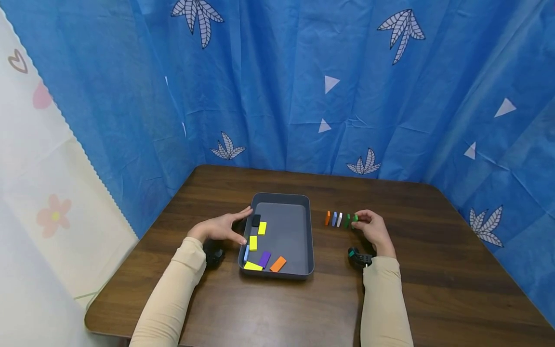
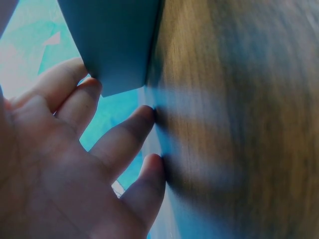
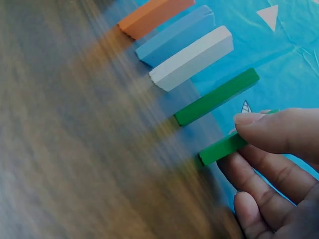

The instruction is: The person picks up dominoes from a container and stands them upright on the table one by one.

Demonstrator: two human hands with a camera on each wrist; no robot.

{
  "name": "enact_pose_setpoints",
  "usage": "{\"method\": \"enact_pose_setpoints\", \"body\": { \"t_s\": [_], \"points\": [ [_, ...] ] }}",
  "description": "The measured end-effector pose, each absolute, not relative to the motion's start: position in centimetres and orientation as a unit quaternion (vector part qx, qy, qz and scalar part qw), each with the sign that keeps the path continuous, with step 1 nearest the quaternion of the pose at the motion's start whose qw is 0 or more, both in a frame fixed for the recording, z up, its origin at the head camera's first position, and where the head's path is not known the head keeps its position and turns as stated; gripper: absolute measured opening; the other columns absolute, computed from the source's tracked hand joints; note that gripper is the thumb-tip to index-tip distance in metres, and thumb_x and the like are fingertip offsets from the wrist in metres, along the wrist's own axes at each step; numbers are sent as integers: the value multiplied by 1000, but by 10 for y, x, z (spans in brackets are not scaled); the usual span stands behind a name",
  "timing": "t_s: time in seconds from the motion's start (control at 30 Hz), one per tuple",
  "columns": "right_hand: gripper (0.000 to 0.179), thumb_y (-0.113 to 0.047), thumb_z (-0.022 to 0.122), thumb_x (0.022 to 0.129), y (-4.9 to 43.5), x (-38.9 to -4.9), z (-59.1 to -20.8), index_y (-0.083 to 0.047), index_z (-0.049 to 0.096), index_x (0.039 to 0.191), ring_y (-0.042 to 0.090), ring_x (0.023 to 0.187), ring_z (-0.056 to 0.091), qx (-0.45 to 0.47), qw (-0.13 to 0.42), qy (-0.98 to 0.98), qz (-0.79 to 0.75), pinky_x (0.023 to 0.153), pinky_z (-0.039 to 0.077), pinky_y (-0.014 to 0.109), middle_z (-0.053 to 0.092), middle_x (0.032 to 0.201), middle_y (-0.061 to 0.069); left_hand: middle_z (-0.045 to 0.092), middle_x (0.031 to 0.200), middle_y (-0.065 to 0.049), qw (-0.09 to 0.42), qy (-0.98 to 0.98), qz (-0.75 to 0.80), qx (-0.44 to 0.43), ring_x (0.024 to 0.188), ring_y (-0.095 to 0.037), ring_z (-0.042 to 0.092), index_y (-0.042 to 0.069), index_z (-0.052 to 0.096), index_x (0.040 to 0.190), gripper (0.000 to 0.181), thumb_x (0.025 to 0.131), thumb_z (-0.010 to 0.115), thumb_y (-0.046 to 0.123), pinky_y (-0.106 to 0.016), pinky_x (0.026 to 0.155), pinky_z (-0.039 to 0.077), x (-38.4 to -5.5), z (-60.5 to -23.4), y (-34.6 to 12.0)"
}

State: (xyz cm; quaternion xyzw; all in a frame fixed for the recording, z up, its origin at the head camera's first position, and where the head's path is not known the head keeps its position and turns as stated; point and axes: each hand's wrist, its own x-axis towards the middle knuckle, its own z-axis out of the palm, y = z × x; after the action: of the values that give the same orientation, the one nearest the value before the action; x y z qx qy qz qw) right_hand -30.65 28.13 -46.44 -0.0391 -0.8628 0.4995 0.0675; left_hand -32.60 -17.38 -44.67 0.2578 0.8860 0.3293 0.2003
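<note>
A row of upright dominoes stands on the table right of a grey tray [image 1: 290, 236]: orange [image 3: 157, 17], blue [image 3: 174, 36], white [image 3: 192, 59] and green [image 3: 217, 98]. At the row's right end, my right hand [image 1: 375, 232] pinches another green domino [image 3: 223, 148] between thumb and fingers. That domino stands on edge, its lower end at the tabletop. My left hand [image 1: 222, 228] is at the tray's left wall, thumb and fingers spread; in the left wrist view two fingertips touch the tray's outer side.
Inside the tray, mostly along its left side, lie several dominoes: black [image 1: 256, 220], yellow [image 1: 262, 228], purple [image 1: 265, 259], orange [image 1: 278, 263] and blue [image 1: 246, 253]. Dark devices are at both wrists. A blue curtain [image 1: 277, 96] hangs behind the wooden table [image 1: 277, 308].
</note>
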Motion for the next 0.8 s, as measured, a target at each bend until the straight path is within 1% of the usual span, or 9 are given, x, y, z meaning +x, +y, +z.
{"method": "enact_pose_setpoints", "body": {
  "t_s": [0.23, 0.57, 0.67, 0.73, 0.8],
  "points": [
    [28, -7, 59, 84, 280, -307, -464, -1, 49, 109, 23, 87, 49, -32, 53, -869, 491, 66, 45, 26, 53, 106, 17, 3, 150, 10, 202, 887, 324, 258, 136, -24, 13, 29, 11, 143, 100, 67, 73, 45, -51, 106, 21, -326, -447, -174],
    [33, -7, 59, 84, 282, -304, -463, -2, 48, 114, 26, 93, 49, -28, 39, -873, 486, 72, 46, 25, 53, 112, 18, 4, 150, 9, 201, 889, 321, 257, 137, -24, 13, 29, 12, 143, 103, 63, 72, 52, -52, 105, 21, -325, -446, -174],
    [38, -7, 60, 83, 283, -302, -461, -1, 46, 118, 28, 98, 49, -22, 30, -868, 495, 75, 47, 29, 50, 116, 19, 4, 150, 9, 200, 890, 321, 255, 137, -24, 13, 29, 13, 143, 103, 62, 72, 52, -52, 105, 21, -325, -446, -173],
    [43, -8, 60, 83, 283, -301, -459, -2, 43, 122, 31, 104, 48, -18, 19, -865, 501, 82, 47, 35, 47, 121, 20, 4, 150, 9, 200, 891, 319, 255, 137, -23, 13, 30, 12, 143, 102, 63, 72, 52, -52, 105, 21, -325, -446, -174],
    [49, -10, 61, 83, 284, -300, -456, -2, 40, 127, 34, 111, 45, -16, 9, -864, 504, 88, 44, 43, 43, 127, 21, 4, 150, 9, 200, 891, 319, 253, 137, -23, 13, 30, 12, 143, 102, 63, 72, 52, -52, 105, 21, -325, -447, -174]
  ]
}}
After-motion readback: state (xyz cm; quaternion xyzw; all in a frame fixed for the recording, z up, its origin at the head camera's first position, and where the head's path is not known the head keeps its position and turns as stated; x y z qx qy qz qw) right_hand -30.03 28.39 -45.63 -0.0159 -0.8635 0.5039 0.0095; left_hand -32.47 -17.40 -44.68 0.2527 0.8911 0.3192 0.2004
